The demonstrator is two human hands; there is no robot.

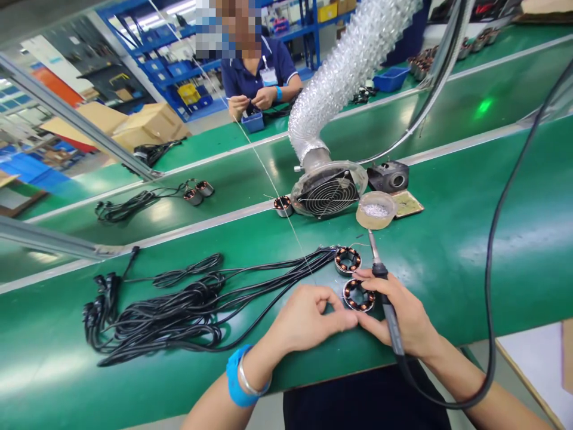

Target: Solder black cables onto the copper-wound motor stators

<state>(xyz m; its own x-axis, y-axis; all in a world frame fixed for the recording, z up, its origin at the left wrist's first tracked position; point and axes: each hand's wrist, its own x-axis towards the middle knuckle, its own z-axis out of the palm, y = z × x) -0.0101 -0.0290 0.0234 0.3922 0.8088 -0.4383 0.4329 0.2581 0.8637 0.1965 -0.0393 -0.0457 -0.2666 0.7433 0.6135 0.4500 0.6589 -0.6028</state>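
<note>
On the green bench, a ring-shaped motor stator (359, 296) with copper windings lies between my hands. My right hand (405, 313) grips a soldering iron (392, 325), its tip pointing up and away, while the finger and thumb also hold the stator's right side. My left hand (313, 319) is closed in a pinch at the stator's lower left edge; whatever it pinches is hidden. Just beyond sits a second stator (348, 260). Black cables (170, 313) with plugs lie bundled to the left, their far ends reaching the second stator. A thin wire (277, 194) hangs down toward my left hand.
Ahead stand a round fan guard (329, 194) on a silver duct (347, 65), a pale dish (376, 209) and a dark iron holder (388, 176). Another stator (283, 206) is beside the fan. The iron's cord (491, 269) loops at right. A co-worker (262, 77) sits opposite.
</note>
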